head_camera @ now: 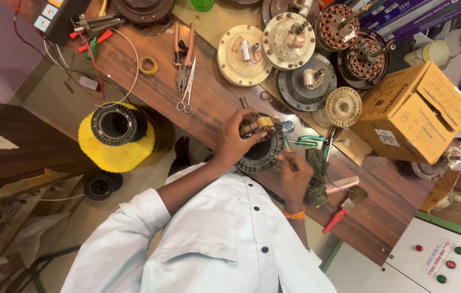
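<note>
On the wooden bench point(149, 76), the left hand point(233, 140) curls around the rim of a black ring-shaped motor stator point(260, 152), while the right hand point(294, 176) pinches something too small to tell against its edge. Beside them lies a green-handled tool point(309, 142). Farther right sits a yellow cardboard box point(415, 111) (flaps shut), and beyond it long blue and purple cartons point(404, 13).

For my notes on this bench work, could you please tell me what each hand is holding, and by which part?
The left hand grips the dark ring-shaped motor stator at its upper rim. The right hand touches its right edge; whether it holds something cannot be told.
</note>
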### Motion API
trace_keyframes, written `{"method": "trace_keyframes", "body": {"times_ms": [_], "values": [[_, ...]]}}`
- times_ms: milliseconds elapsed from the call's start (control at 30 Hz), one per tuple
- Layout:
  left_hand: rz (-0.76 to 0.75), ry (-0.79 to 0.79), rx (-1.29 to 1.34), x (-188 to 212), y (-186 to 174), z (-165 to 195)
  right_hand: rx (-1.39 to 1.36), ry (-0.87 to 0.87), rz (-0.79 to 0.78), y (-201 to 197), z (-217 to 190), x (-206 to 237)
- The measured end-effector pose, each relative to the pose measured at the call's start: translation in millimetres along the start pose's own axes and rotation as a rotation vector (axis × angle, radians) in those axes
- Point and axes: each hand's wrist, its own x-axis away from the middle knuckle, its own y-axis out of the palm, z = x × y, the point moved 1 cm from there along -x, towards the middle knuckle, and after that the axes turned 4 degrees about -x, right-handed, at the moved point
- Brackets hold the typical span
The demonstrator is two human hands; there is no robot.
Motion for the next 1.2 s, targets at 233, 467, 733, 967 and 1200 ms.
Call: {"method": "trace_keyframes", "body": {"times_ms": [233,467,733,967,1200], "values": [[0.095,0.1,-0.21,6.1,6.6,-9.5,0.166,-0.367,-0.05,-14.4,-36.0,-64.1],[0.064,0.111,-0.222,5.8,6.7,-14.9,0.207,-0.579,-0.34,13.2,-67.5,-124.0],[-0.155,-0.326,0.823,-6.4,5.0,-23.9,0.448,-0.489,-0.707,48.9,-88.7,-165.0],[-0.324,-0.161,0.601,-10.0,-0.5,-43.6,0.471,-0.359,-0.68,41.4,-116.2,-145.1],[-0.204,-0.076,0.267,-9.6,-5.1,-28.5,0.332,-0.193,-0.421,4.2,-109.3,-75.5]]}}
